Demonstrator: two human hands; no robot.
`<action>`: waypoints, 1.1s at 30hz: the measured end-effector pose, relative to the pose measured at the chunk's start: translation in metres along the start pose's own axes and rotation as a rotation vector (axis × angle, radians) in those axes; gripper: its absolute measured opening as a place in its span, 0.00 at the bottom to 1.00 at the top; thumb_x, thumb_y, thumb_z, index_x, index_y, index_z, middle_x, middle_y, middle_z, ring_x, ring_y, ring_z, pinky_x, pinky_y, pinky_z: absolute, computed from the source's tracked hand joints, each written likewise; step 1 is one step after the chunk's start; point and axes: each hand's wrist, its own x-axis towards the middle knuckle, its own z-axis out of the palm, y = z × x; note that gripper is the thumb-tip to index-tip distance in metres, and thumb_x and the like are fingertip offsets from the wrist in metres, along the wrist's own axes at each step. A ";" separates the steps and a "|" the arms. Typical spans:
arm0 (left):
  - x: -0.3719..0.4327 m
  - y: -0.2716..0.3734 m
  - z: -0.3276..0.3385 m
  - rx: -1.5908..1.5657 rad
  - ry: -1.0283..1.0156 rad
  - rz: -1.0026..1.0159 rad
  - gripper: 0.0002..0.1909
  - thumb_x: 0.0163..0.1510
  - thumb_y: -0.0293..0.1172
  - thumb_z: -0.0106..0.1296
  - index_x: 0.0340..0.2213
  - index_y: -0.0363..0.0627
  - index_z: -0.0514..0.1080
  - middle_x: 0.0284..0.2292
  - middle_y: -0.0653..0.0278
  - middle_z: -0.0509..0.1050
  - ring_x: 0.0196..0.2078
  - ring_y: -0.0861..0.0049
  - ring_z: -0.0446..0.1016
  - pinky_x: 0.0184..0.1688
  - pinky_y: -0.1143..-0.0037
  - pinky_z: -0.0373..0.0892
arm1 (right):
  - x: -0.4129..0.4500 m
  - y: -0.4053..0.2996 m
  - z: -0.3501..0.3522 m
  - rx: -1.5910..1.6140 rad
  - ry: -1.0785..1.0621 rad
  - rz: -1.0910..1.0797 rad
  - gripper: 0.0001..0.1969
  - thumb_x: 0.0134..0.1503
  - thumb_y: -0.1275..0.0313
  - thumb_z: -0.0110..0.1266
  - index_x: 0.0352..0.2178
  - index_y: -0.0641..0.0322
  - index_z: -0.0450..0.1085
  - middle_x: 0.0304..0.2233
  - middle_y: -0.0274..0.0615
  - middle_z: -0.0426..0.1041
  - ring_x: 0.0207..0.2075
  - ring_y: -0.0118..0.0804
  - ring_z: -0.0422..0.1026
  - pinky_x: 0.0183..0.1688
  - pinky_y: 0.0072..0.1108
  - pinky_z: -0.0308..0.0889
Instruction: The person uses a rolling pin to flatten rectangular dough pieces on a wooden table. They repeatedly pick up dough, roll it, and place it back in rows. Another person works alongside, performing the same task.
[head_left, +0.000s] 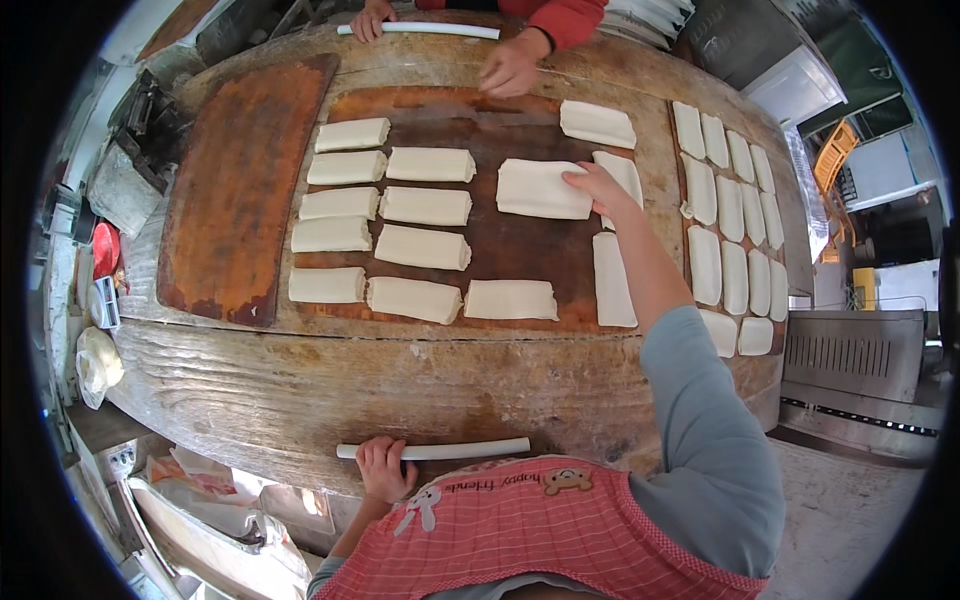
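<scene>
My right hand (598, 191) reaches across the table and grips the right end of a flat, pale dough piece (536, 189). Beneath and beside that hand lies another dough slab (621, 176), partly covered by my hand and forearm. Nearer to me is a long dough slab (613, 281), set lengthwise along the edge of a dark wooden board (517, 251). My left hand (384, 469) holds a white rolling rod (472, 449) near its left end, at the table's front edge. Several folded dough pieces (424, 205) sit in columns on the board's left half.
Across the table, a co-worker's hand (369, 21) rests on a second white rod (442, 30); their other hand (514, 69) hovers over the board's far edge. A reddish-brown board (232, 195) lies left. Rows of flat dough pieces (729, 206) cover a board at right.
</scene>
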 end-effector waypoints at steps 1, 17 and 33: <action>-0.001 0.000 0.001 0.002 0.005 0.002 0.23 0.36 0.35 0.54 0.38 0.45 0.69 0.38 0.59 0.65 0.44 0.60 0.64 0.50 0.59 0.56 | -0.003 -0.001 0.002 0.028 -0.011 0.014 0.41 0.50 0.71 0.59 0.59 0.72 0.43 0.51 0.49 0.64 0.48 0.36 0.68 0.50 0.28 0.67; 0.003 0.003 -0.005 0.014 0.007 0.017 0.23 0.36 0.35 0.54 0.38 0.44 0.68 0.37 0.58 0.65 0.44 0.60 0.64 0.50 0.60 0.57 | -0.026 0.009 0.015 -0.866 0.287 -0.612 0.28 0.48 0.65 0.59 0.48 0.66 0.62 0.46 0.51 0.68 0.47 0.48 0.68 0.49 0.31 0.63; 0.029 0.005 0.000 -0.008 0.095 0.056 0.21 0.45 0.30 0.54 0.43 0.47 0.68 0.40 0.59 0.68 0.43 0.62 0.66 0.48 0.64 0.59 | -0.263 0.077 0.137 -0.868 -0.062 -0.526 0.33 0.40 0.64 0.65 0.47 0.63 0.62 0.40 0.50 0.71 0.43 0.49 0.70 0.49 0.34 0.62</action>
